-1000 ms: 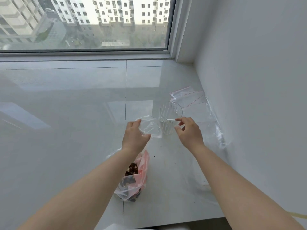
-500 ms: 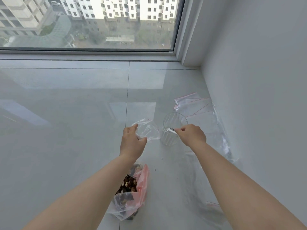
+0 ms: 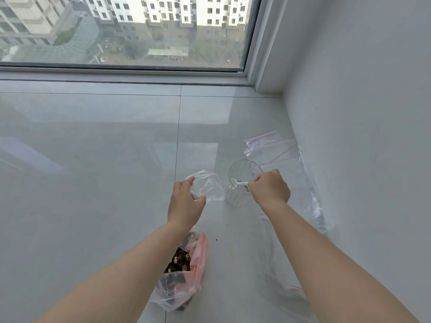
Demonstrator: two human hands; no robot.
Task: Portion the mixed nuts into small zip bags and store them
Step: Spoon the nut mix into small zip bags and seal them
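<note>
Left hand [image 3: 186, 201] pinches small clear zip bag [image 3: 207, 186] open, just beside ribbed clear plastic cup [image 3: 240, 183]. Right hand [image 3: 270, 186] grips white plastic spoon [image 3: 238, 183] inside cup, probably scooping. Mixed nuts bag [image 3: 180, 273] near wrist.

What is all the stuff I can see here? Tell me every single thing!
small zip bag: one, clear, held open in the left hand, just left of the cup
cup: one, clear and ribbed, standing on the ledge beside the small bag
spoon: one, white, its bowl inside the cup
bag of mixed nuts: one, clear and pink with brown nuts, lying near the person
spare zip bags: a pile, count unclear, clear with red strips, by the wall
ledge: one, pale grey tiles
window: one, buildings outside
left hand: one, grips the small bag's mouth
right hand: one, holds the spoon's handle
</note>
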